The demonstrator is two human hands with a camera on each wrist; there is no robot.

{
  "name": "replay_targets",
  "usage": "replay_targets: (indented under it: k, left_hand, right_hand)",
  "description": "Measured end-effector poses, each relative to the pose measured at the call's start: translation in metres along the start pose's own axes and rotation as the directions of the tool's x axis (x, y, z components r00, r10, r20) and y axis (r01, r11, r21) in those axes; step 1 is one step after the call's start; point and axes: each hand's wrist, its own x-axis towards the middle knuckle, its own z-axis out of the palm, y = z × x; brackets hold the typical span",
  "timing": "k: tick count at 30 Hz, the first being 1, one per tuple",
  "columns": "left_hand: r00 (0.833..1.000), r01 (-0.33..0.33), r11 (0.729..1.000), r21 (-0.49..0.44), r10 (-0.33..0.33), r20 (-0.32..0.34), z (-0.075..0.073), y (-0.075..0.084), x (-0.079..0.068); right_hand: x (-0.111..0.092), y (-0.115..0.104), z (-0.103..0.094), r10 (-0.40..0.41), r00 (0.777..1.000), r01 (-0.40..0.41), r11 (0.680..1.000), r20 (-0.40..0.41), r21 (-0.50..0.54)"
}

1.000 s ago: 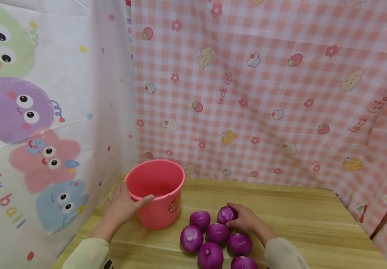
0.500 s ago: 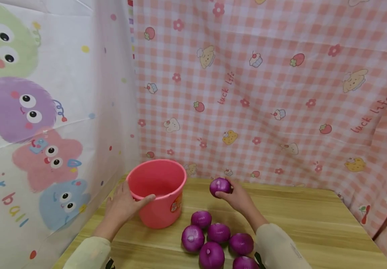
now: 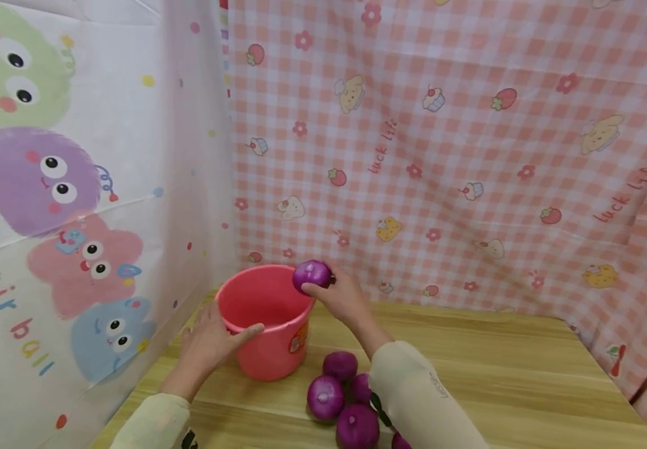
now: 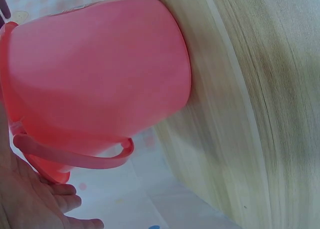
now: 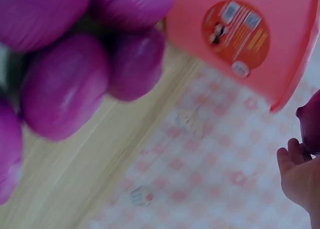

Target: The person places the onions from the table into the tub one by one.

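My right hand (image 3: 345, 300) grips a purple onion (image 3: 311, 275) above the right rim of a pink bucket (image 3: 269, 358). In the right wrist view this onion (image 5: 313, 120) is cut off by the frame edge. The left hand (image 3: 209, 342) rests against the bucket's near left rim, its thumb lying over the edge. From the left wrist, its fingers (image 4: 62, 199) look nearly straight beside the rim and the pink handle (image 4: 75, 158). More purple onions (image 3: 357, 427) lie in a cluster right of the bucket, some hidden by the right sleeve.
Everything stands on a wood-grain table (image 3: 486, 368). A pink checked cloth (image 3: 441, 162) hangs behind it, and a white cartoon-print cloth (image 3: 183, 156) hangs at the left. The bucket's far floor is hidden by its front wall.
The right hand has taken one onion from the back of the cluster, lifted it and carried it left to the bucket rim. My left hand has stayed on the bucket.
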Motion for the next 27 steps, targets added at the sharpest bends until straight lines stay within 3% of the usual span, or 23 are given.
replay_targets:
  k: [4, 9, 17, 21, 27]
  left_hand:
    - [1.0, -0.007, 1.0, -0.002, 0.007, 0.0, 0.003, 0.003, 0.001]
    - [1.0, -0.013, 1.0, -0.017, 0.013, -0.006, 0.005, 0.005, 0.002]
    - [1.0, 0.002, 0.999, -0.032, -0.002, -0.003, 0.004, 0.004, 0.002]
    - [1.0, 0.014, 1.0, -0.023, -0.014, 0.005, 0.002, 0.003, 0.002]
    - [1.0, 0.013, 0.999, -0.03, -0.013, 0.0, 0.003, 0.0, 0.003]
  right_hand:
    - [0.003, -0.009, 0.008, 0.012, 0.996, -0.01, 1.0, 0.083, -0.028]
    - [0.003, -0.002, 0.006, 0.017, 0.996, -0.015, 1.0, 0.084, -0.026]
    - [-0.012, 0.042, -0.004, 0.082, 0.994, -0.083, 0.997, 0.075, 0.005]
    - [-0.03, 0.068, -0.005, 0.12, 0.983, -0.116, 0.993, 0.139, -0.032]
    - [-0.056, 0.1, -0.003, 0.192, 0.937, -0.16, 0.979, 0.291, -0.128]
